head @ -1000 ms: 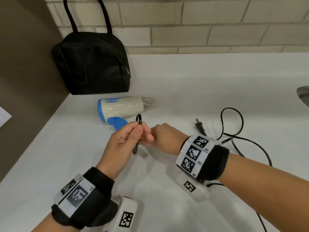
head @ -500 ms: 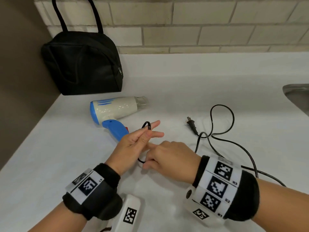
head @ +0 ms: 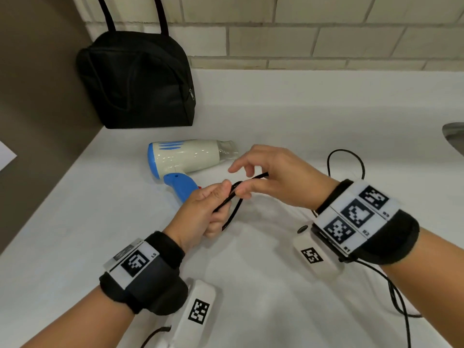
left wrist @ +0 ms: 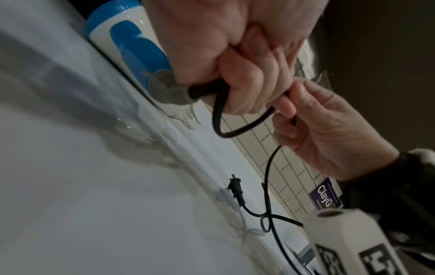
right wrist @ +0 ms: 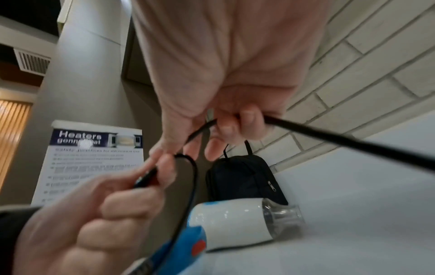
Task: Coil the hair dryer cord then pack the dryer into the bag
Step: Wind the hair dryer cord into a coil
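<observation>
A white and blue hair dryer (head: pixel 185 159) lies on its side on the white counter (head: pixel 62 222), nozzle to the right. Its black cord (head: pixel 232 213) runs from the blue handle into my left hand (head: pixel 200 214), which grips a small loop of it in curled fingers. My right hand (head: pixel 271 177) pinches the cord (right wrist: pixel 329 137) just right of that loop, index finger raised. The rest of the cord (left wrist: pixel 268 186) trails down to the counter, and its plug (left wrist: pixel 235 188) lies flat there. The black bag (head: pixel 135 81) stands zipped at the back left against the wall.
A brick wall (head: pixel 326 33) runs behind the counter. A brown side wall (head: pixel 37 96) closes the left. A metal sink edge (head: pixel 454 136) shows at the far right. Loose cord (head: pixel 346 159) loops on the counter behind my right wrist. A paper notice (right wrist: pixel 94 158) hangs on the side wall.
My right hand rose from below my left hand to its right, drawing cord through its fingers. My left fingers curled round the loop they held straight before.
</observation>
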